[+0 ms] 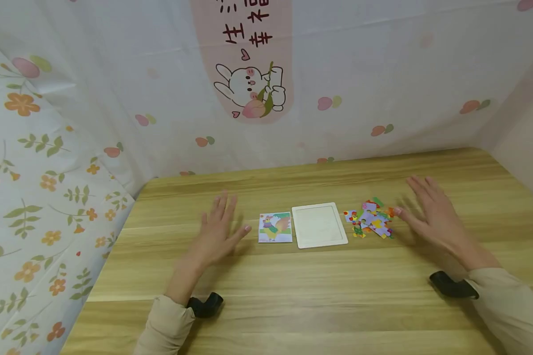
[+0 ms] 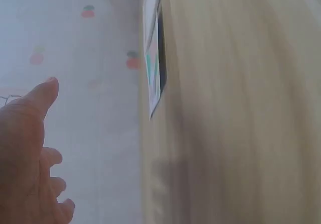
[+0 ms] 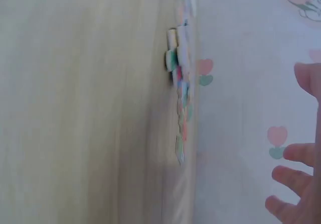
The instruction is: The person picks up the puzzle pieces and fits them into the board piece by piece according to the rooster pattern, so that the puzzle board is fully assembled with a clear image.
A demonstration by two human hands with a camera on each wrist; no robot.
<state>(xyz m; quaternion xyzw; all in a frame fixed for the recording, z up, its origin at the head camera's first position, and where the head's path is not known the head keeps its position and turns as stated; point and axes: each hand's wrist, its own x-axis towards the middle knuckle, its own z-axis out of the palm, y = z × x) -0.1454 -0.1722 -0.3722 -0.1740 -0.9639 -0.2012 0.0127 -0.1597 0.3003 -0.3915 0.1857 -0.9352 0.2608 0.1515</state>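
Has a white puzzle tray [image 1: 320, 225] lying on the table [image 1: 293, 301], with a cartoon picture card [image 1: 275, 228] just left of the tray and jigsaw pieces [image 1: 372, 219] piled just right of it. Holds the left hand [image 1: 216, 237] farther left of the tray and the right hand [image 1: 440, 223] farther right, with grip wide on both.

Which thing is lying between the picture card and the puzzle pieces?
The white tray lies between the picture card and the puzzle pieces, as the head view shows.
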